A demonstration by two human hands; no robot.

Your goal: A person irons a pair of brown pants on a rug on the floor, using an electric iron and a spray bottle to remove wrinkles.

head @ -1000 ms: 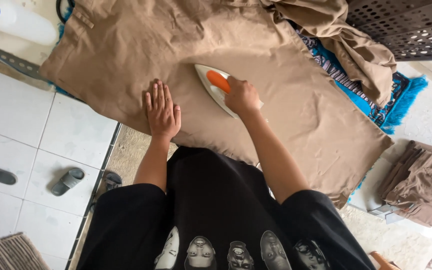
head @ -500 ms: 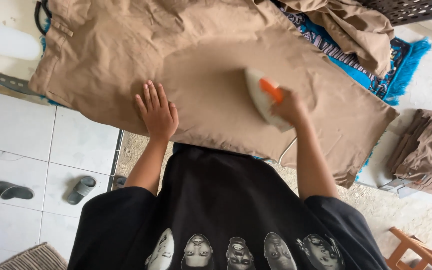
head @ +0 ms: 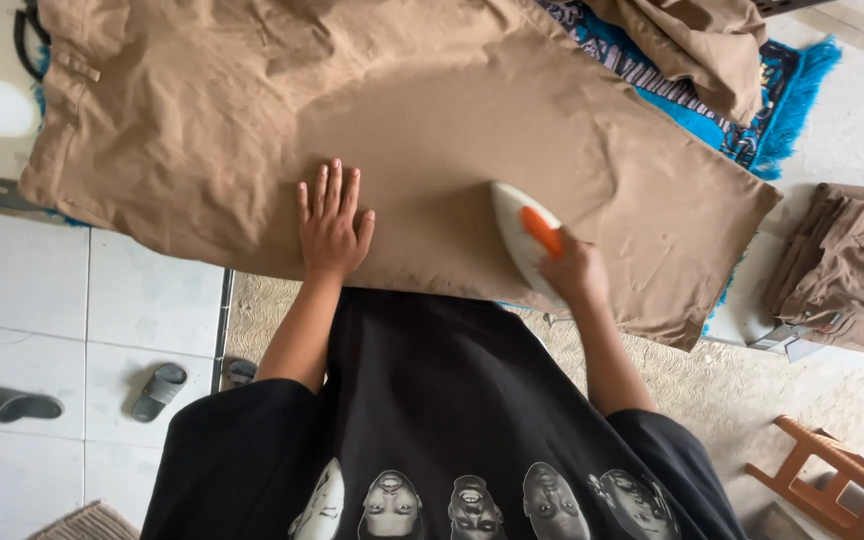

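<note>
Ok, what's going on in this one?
A person is ironing a large brown garment spread flat over a blue patterned cloth. The right hand grips the white iron by its orange handle, near the garment's front edge. The left hand lies flat, fingers spread, pressing the fabric. A folded brown pile sits to the right.

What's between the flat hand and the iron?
Only smooth brown cloth lies between the left hand and the iron, seen in the head view.
</note>
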